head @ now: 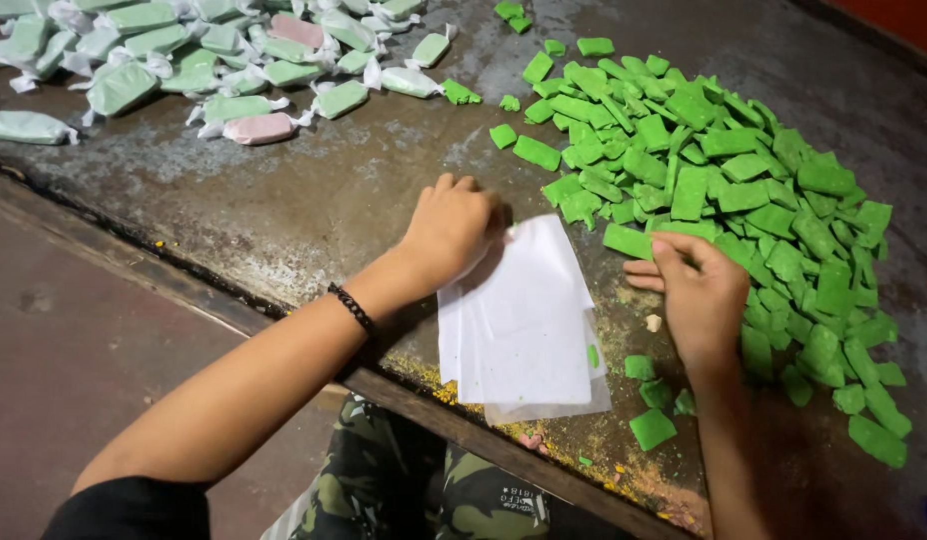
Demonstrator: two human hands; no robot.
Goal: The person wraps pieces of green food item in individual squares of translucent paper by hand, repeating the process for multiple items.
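Paper sheets [524, 320] lie stacked at the near edge of the counter [314, 200]; I see my left hand [451, 225] pressing curled fingers onto their top corner; my right hand [696, 290] lies just beside them, fingers closing on a green piece [629, 240] at the edge of the green pile [744, 190]; wrapped pieces [214, 60] sit far left

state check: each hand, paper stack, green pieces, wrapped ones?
left hand: knuckles bent, pressing top edge of the paper stack
right hand: fingertips on a green piece at the pile's edge
paper stack: flat, sheets slightly fanned
green pieces: unwrapped, loose heap
wrapped pieces: in paper, ends twisted, a few pink
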